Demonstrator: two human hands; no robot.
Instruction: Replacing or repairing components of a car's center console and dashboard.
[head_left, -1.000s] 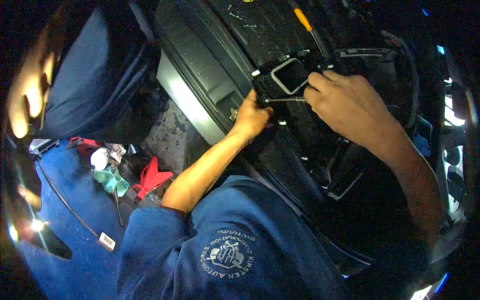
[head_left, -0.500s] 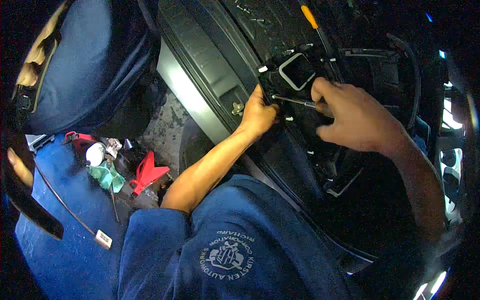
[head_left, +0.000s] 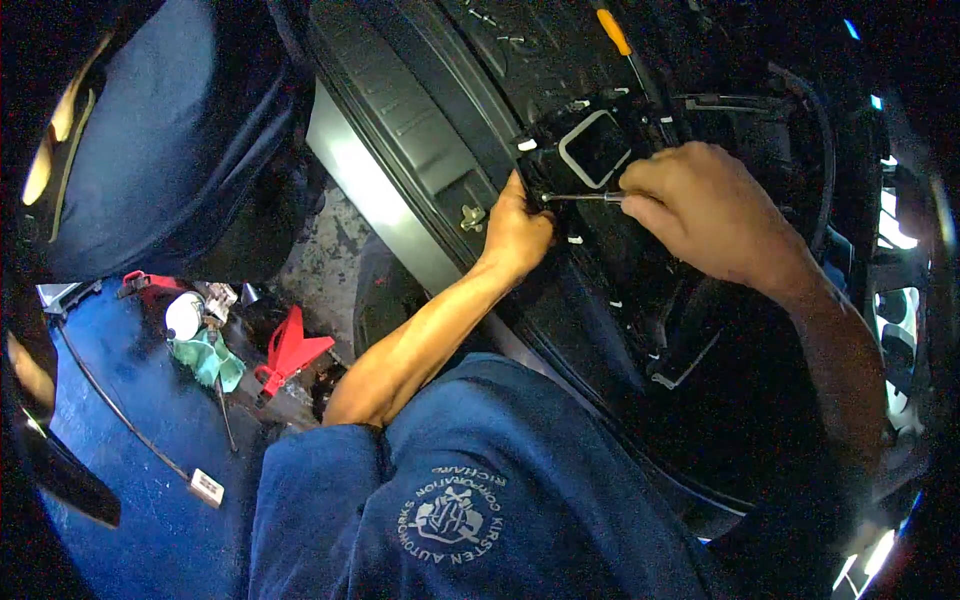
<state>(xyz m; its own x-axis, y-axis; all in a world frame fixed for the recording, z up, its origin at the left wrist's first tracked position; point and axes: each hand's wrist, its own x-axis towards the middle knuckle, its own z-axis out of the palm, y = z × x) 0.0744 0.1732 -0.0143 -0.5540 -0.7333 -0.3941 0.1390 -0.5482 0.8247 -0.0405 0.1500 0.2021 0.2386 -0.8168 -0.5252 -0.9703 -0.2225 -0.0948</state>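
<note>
My right hand (head_left: 705, 212) is closed round the handle end of a slim silver-shafted hand tool (head_left: 590, 198). The handle is hidden in my fist, so its exact kind is unclear. The tool's small rounded head reaches the fingers of my left hand (head_left: 517, 238). That hand is curled at the edge of a dark vehicle panel (head_left: 425, 140), with one finger stretched along it; whatever it grips is hidden. Just beyond the shaft stands a pale, rounded rectangular frame (head_left: 566, 155) round a dark opening. White clips (head_left: 575, 240) dot the dark part nearby.
A long orange-handled tool (head_left: 614, 32) lies at the far side. To the left another person's blue clothing (head_left: 165, 150) fills the view. Below it are a red funnel-like piece (head_left: 292, 350), a green cloth-like piece (head_left: 205, 360), a white round container (head_left: 185, 316) and a tagged cable (head_left: 125, 415).
My right hand has turned and closed more tightly over the tool's handle, and the shaft now lies more level. My left hand stays almost where it was.
</note>
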